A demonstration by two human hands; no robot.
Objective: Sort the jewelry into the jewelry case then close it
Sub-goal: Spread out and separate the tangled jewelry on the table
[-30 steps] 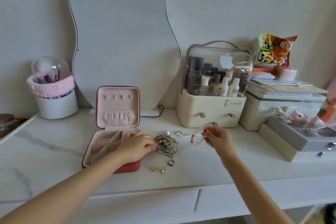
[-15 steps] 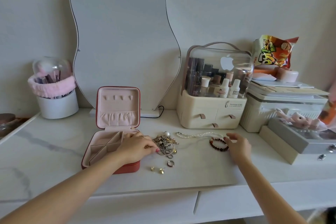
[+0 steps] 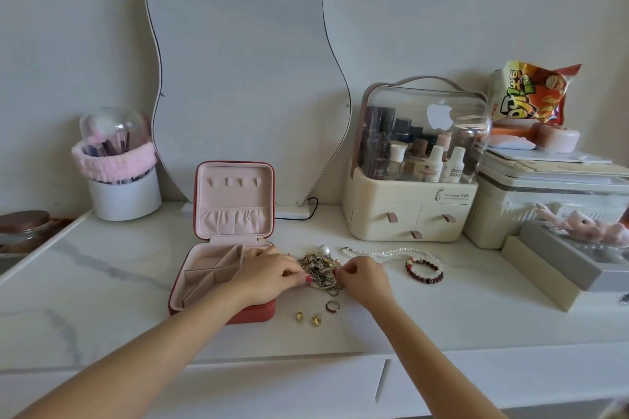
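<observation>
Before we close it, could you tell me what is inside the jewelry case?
The jewelry case shows only bare pink dividers; the left hand covers its right compartments.

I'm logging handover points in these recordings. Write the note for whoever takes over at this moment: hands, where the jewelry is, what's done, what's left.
Left hand: at the left edge of the tangled chain pile, fingers curled onto it.
Right hand: pinching at the pile's right edge.
Jewelry case: open, lid upright; the compartments that show hold nothing.
On the table: pearl necklace, red beaded bracelet, ring, two gold earrings, a pearl piece behind the pile.
Done: case opened.
Left: untangle the pile, sort every piece into the case, close it.
</observation>
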